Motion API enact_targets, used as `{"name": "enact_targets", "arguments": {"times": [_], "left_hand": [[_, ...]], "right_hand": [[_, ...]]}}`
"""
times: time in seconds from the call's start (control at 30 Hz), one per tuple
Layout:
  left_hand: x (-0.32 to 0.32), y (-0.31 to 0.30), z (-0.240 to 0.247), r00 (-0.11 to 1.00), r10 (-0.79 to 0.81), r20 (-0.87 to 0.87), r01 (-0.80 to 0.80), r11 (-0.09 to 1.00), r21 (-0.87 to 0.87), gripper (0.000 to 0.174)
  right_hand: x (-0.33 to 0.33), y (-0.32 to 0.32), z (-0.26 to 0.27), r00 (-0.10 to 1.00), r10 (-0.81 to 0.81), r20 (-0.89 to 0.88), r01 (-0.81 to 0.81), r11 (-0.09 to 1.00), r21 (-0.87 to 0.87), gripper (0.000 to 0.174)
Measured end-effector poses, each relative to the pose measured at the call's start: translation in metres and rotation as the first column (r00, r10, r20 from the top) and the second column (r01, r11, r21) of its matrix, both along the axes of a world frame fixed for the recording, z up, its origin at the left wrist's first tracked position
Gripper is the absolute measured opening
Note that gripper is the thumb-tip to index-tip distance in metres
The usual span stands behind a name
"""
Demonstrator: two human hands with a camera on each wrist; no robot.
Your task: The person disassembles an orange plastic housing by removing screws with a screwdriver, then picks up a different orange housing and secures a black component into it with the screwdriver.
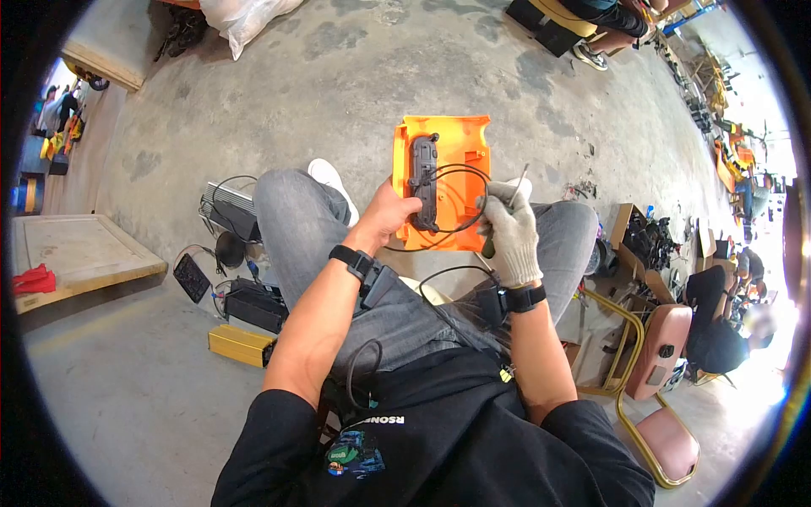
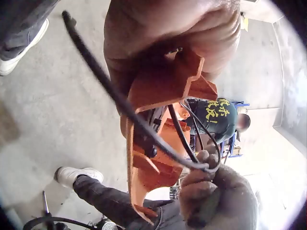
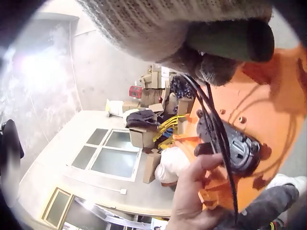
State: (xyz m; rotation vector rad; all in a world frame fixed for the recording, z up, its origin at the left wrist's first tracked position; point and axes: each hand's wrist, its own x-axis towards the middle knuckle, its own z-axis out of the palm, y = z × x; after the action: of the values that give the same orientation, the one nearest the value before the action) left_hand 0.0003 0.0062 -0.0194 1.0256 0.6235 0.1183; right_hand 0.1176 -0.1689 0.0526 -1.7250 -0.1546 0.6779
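My bare left hand [image 1: 390, 211] grips the left edge of an orange plastic cover [image 1: 465, 133], its thumb over the rim. The cover is held above my lap, its hollow inside facing up. A long black plastic fitting [image 1: 425, 198] sits inside the cover near the left hand. From it a thin black cable [image 3: 221, 132] runs in loops to my right hand [image 1: 513, 237], which wears a knitted glove. The gloved fingers pinch the cable. That same hand holds a screwdriver with a dark green handle [image 3: 230, 40], its metal shaft [image 1: 520, 182] pointing away from me.
On the floor at my left lie a finned metal box [image 1: 226, 207] and a yellow box [image 1: 239, 345]. A wooden board [image 1: 84, 245] is farther left. To my right stand a chair with pink padding [image 1: 657, 351] and a carton of black parts [image 1: 646, 241]. Another person sits ahead.
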Motion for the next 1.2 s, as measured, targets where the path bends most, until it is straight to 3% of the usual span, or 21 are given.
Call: {"name": "enact_targets", "arguments": {"times": [0.23,0.3,0.37,0.43,0.5,0.6,0.73,0.8,0.97,1.03,1.2], "left_hand": [[-0.002,0.002,-0.002,0.998,-0.031,0.063,0.028,0.998,0.058,0.045],[-0.002,0.002,0.001,0.998,-0.019,0.066,0.014,0.997,0.08,0.046],[-0.004,0.003,0.002,0.998,-0.008,0.069,0.001,0.995,0.103,0.046],[-0.006,0.008,0.0,1.0,0.013,-0.013,-0.013,1.0,0.002,0.046],[-0.006,0.01,-0.007,1.0,0.018,-0.024,-0.018,1.0,-0.009,0.046],[-0.006,0.009,-0.012,0.999,0.043,-0.014,-0.043,0.999,0.018,0.045],[-0.006,0.009,-0.017,0.999,0.008,0.044,-0.009,1.0,0.013,0.046],[-0.006,0.009,-0.015,0.998,-0.013,0.062,0.013,1.0,0.012,0.047],[-0.005,0.003,0.0,0.995,-0.07,0.071,0.069,0.997,0.016,0.051],[-0.005,0.004,0.0,0.994,-0.082,0.067,0.077,0.994,0.073,0.052],[-0.004,0.004,-0.004,0.995,-0.099,0.023,0.092,0.976,0.199,0.053]], "right_hand": [[0.022,-0.009,0.009,0.977,-0.113,0.183,0.122,0.992,-0.038,0.029],[0.027,-0.012,0.013,0.982,-0.131,0.135,0.135,0.991,-0.014,0.029],[0.035,-0.019,0.014,0.961,-0.056,0.271,0.108,0.978,-0.181,0.026],[0.04,-0.025,0.008,0.964,-0.044,0.261,0.099,0.974,-0.202,0.025],[0.043,-0.03,0.004,0.993,0.035,0.117,-0.019,0.991,-0.135,0.023],[0.033,-0.026,-0.002,0.996,0.09,0.011,-0.087,0.981,-0.171,0.022],[0.018,-0.013,0.003,0.99,0.137,0.041,-0.123,0.963,-0.241,0.025],[0.015,-0.005,0.005,0.982,0.084,0.171,-0.026,0.948,-0.316,0.032],[0.021,-0.004,-0.021,0.947,0.166,0.273,-0.049,0.919,-0.391,0.034],[0.023,-0.005,-0.031,0.821,0.301,0.486,-0.044,0.881,-0.472,0.031],[0.019,-0.005,-0.026,0.745,0.387,0.544,0.01,0.808,-0.589,0.023]]}}
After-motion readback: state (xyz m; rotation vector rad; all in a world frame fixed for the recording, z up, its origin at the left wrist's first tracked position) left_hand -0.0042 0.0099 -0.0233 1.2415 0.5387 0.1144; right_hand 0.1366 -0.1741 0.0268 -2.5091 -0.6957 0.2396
